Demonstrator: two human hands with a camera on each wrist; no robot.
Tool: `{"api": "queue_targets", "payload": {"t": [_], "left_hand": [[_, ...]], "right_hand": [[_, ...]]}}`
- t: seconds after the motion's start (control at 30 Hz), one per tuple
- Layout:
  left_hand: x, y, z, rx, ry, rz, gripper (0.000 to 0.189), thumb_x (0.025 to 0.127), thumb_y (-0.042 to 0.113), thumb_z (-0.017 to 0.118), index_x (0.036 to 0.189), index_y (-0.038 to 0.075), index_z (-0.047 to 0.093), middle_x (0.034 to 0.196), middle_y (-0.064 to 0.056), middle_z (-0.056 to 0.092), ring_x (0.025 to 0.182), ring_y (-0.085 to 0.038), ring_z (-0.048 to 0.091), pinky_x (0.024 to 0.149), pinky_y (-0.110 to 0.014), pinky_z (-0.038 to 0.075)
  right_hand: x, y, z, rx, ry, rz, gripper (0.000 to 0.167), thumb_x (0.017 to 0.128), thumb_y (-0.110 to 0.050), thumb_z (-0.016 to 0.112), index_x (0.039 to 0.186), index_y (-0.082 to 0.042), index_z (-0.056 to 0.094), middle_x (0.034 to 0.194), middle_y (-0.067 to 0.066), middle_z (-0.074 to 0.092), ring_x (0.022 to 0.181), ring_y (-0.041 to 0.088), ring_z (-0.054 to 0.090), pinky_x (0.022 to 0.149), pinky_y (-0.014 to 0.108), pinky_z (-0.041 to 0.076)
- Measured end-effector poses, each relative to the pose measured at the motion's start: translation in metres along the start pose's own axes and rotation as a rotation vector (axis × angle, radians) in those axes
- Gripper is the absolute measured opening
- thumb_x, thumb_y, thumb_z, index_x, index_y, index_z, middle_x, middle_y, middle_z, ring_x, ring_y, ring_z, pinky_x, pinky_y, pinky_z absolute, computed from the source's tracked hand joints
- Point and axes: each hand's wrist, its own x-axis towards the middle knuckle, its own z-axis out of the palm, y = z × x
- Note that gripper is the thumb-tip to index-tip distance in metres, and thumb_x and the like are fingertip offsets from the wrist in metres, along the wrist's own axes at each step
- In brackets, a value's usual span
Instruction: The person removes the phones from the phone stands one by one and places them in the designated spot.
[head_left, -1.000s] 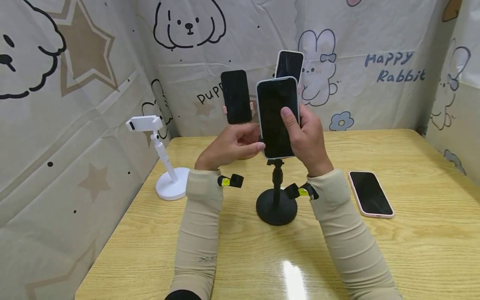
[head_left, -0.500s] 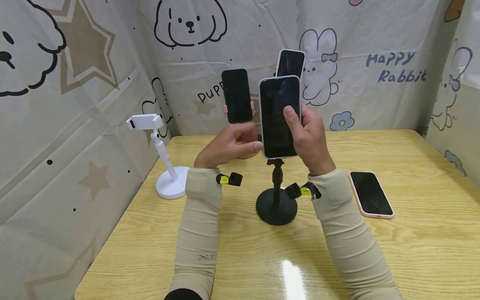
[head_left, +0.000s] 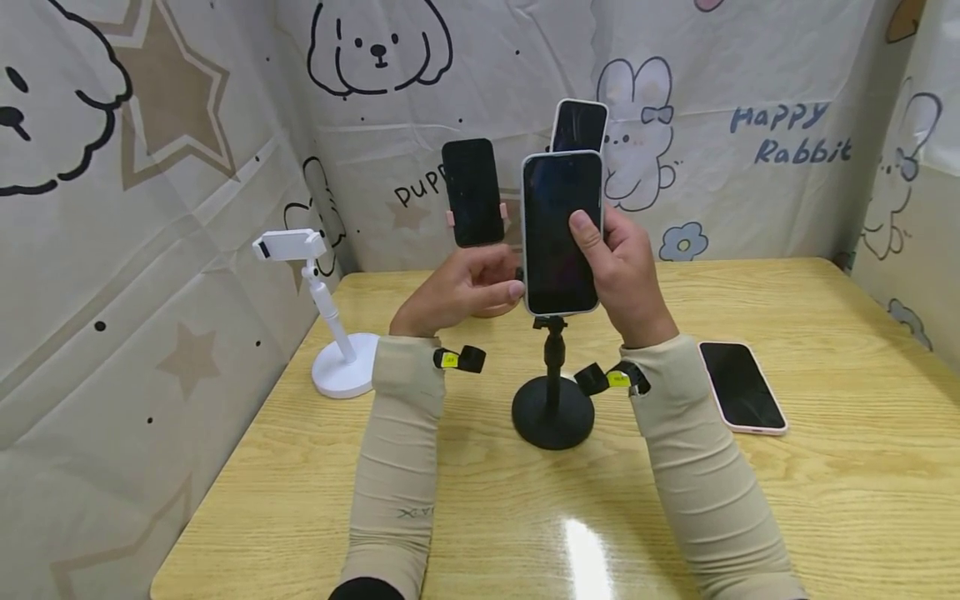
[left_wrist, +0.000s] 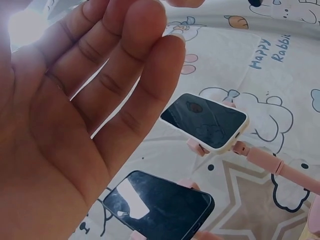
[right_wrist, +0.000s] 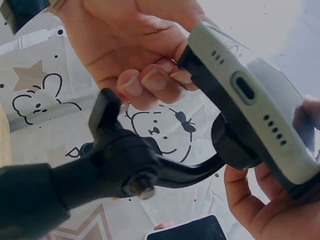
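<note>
A phone in a pale case (head_left: 561, 242) stands upright in the clamp of a black phone stand (head_left: 553, 412). My right hand (head_left: 626, 267) grips the phone's right side, thumb across the dark screen and fingers behind. In the right wrist view the black clamp (right_wrist: 212, 90) lies along the phone's back, joined to a curved arm (right_wrist: 192, 172). My left hand (head_left: 461, 287) is at the phone's left edge, its thumb and curled fingers pinching the clamp's side. The phone partly hides that contact. In the left wrist view the fingers (left_wrist: 135, 90) cover much of the frame.
Behind, a dark phone (head_left: 474, 192) and a white-edged phone (head_left: 579, 125) are held upright in pink holders. A white phone stand (head_left: 341, 367) is at the left. A pink-cased phone (head_left: 742, 387) lies flat on the wooden table (head_left: 840, 492) at the right.
The phone has turned from a slight tilt to more upright and shifted a little right with my right hand. My left hand stays at its left edge.
</note>
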Motion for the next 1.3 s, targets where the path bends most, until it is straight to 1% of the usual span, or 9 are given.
{"api": "queue_targets", "payload": {"t": [0.2, 0.3, 0.4, 0.5, 0.67, 0.83, 1.0, 1.17, 1.3], "left_hand": [[0.000, 0.003, 0.001, 0.008, 0.002, -0.007, 0.015, 0.093, 0.020, 0.063, 0.095, 0.005, 0.059, 0.075, -0.007, 0.047, 0.068, -0.022, 0.045, 0.058, -0.029, 0.036], [0.000, 0.005, 0.001, -0.002, 0.001, -0.014, 0.011, 0.093, 0.015, 0.063, 0.096, 0.005, 0.060, 0.076, -0.007, 0.050, 0.069, -0.023, 0.046, 0.059, -0.030, 0.038], [0.000, 0.005, 0.001, -0.010, 0.000, -0.026, 0.008, 0.093, 0.013, 0.062, 0.095, 0.005, 0.060, 0.077, -0.007, 0.052, 0.069, -0.023, 0.047, 0.059, -0.030, 0.039], [0.000, 0.005, 0.001, -0.014, -0.005, -0.035, 0.008, 0.093, 0.013, 0.061, 0.095, 0.006, 0.060, 0.078, -0.007, 0.054, 0.070, -0.023, 0.049, 0.059, -0.030, 0.040], [-0.001, 0.005, 0.000, -0.015, -0.009, -0.045, 0.009, 0.094, 0.014, 0.060, 0.096, 0.006, 0.060, 0.083, -0.007, 0.061, 0.073, -0.023, 0.053, 0.061, -0.031, 0.045], [-0.002, 0.005, -0.001, -0.005, -0.003, -0.065, 0.008, 0.094, 0.011, 0.059, 0.097, 0.004, 0.060, 0.085, -0.010, 0.064, 0.074, -0.024, 0.056, 0.063, -0.032, 0.048], [-0.003, 0.006, -0.001, -0.012, 0.007, -0.075, 0.008, 0.094, 0.010, 0.059, 0.098, 0.003, 0.060, 0.085, -0.011, 0.063, 0.075, -0.027, 0.055, 0.065, -0.031, 0.048], [-0.002, 0.007, 0.001, -0.060, 0.000, -0.090, 0.010, 0.095, 0.008, 0.057, 0.101, 0.001, 0.060, 0.087, -0.011, 0.063, 0.079, -0.026, 0.059, 0.075, -0.033, 0.055], [-0.001, 0.013, 0.001, 0.023, 0.013, -0.110, 0.008, 0.094, 0.009, 0.058, 0.100, 0.004, 0.061, 0.085, -0.008, 0.062, 0.078, -0.022, 0.058, 0.075, -0.034, 0.054]], "right_hand": [[0.001, -0.003, -0.007, 0.046, -0.039, 0.025, 0.030, 0.100, -0.021, 0.053, 0.120, 0.000, 0.061, 0.107, 0.015, 0.066, 0.091, 0.025, 0.068, 0.079, 0.032, 0.056], [0.000, -0.006, -0.013, 0.018, -0.074, 0.053, 0.031, 0.100, -0.022, 0.053, 0.121, 0.000, 0.061, 0.110, 0.014, 0.064, 0.097, 0.024, 0.065, 0.085, 0.030, 0.053], [-0.001, -0.010, -0.022, -0.015, -0.146, 0.071, 0.032, 0.101, -0.022, 0.050, 0.122, 0.000, 0.060, 0.111, 0.014, 0.061, 0.100, 0.025, 0.060, 0.091, 0.029, 0.051], [-0.002, -0.013, -0.030, -0.041, -0.195, 0.071, 0.028, 0.102, -0.020, 0.050, 0.115, 0.002, 0.060, 0.101, 0.016, 0.056, 0.093, 0.027, 0.056, 0.089, 0.028, 0.051], [-0.004, -0.017, -0.034, -0.124, -0.126, 0.076, 0.019, 0.098, -0.019, 0.057, 0.100, -0.001, 0.061, 0.085, 0.013, 0.047, 0.082, 0.025, 0.051, 0.081, 0.028, 0.053], [-0.005, -0.019, -0.034, -0.161, -0.082, 0.101, 0.020, 0.096, -0.020, 0.061, 0.103, -0.002, 0.064, 0.088, 0.013, 0.051, 0.082, 0.026, 0.052, 0.082, 0.029, 0.053], [-0.005, -0.021, -0.034, -0.122, -0.080, 0.118, 0.021, 0.095, -0.020, 0.063, 0.105, -0.001, 0.067, 0.091, 0.014, 0.058, 0.082, 0.026, 0.059, 0.085, 0.029, 0.053], [-0.006, -0.020, -0.034, -0.014, -0.065, 0.135, 0.020, 0.094, -0.015, 0.064, 0.105, 0.002, 0.067, 0.088, 0.013, 0.057, 0.079, 0.024, 0.058, 0.081, 0.027, 0.053], [-0.006, -0.021, -0.032, -0.008, -0.047, 0.136, 0.025, 0.093, -0.016, 0.065, 0.111, 0.002, 0.068, 0.094, 0.014, 0.063, 0.081, 0.024, 0.060, 0.082, 0.027, 0.054]]}}
